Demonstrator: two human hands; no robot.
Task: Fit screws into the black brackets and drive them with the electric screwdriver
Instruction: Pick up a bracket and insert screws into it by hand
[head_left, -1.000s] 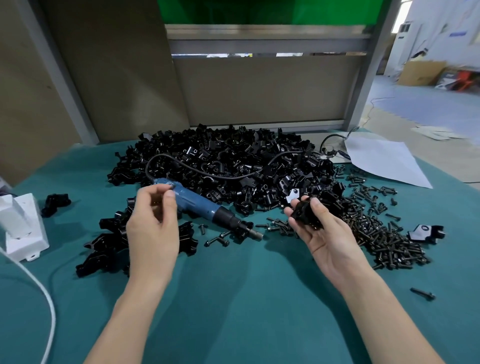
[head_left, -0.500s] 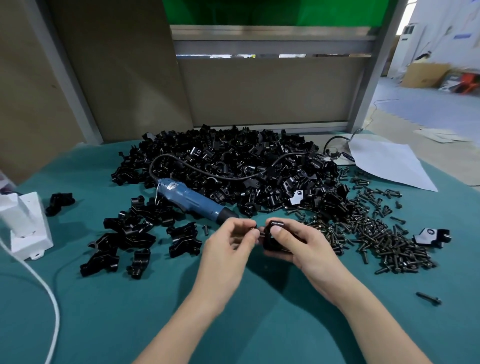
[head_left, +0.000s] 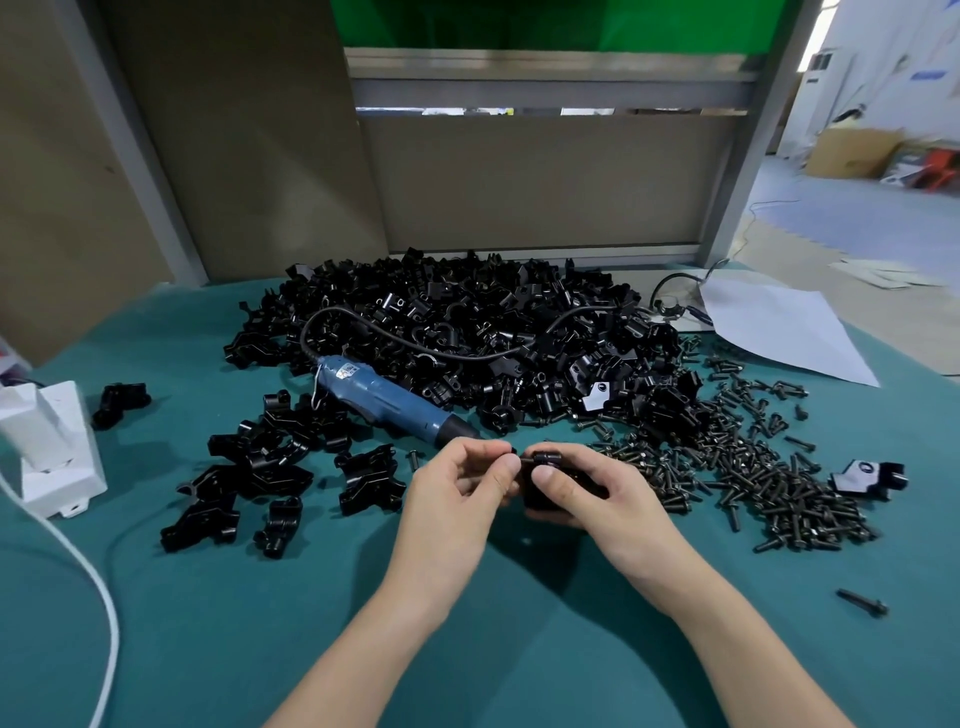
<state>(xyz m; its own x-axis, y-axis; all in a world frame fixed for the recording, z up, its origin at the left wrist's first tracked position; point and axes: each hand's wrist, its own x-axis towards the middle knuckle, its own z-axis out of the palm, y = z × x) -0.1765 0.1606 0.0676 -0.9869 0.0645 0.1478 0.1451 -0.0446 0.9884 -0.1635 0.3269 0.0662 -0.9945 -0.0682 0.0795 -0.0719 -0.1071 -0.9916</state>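
Fingers of the left hand (head_left: 457, 488) pinch a black screw (head_left: 511, 451) at the black bracket (head_left: 544, 461) gripped by the right hand (head_left: 597, 493), over the bench's (head_left: 519, 649) middle. The blue electric screwdriver (head_left: 389, 397) lies just behind.

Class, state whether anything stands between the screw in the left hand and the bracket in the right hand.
Nothing visible does: the left hand pinches the screw right at the bracket, which the right hand holds.
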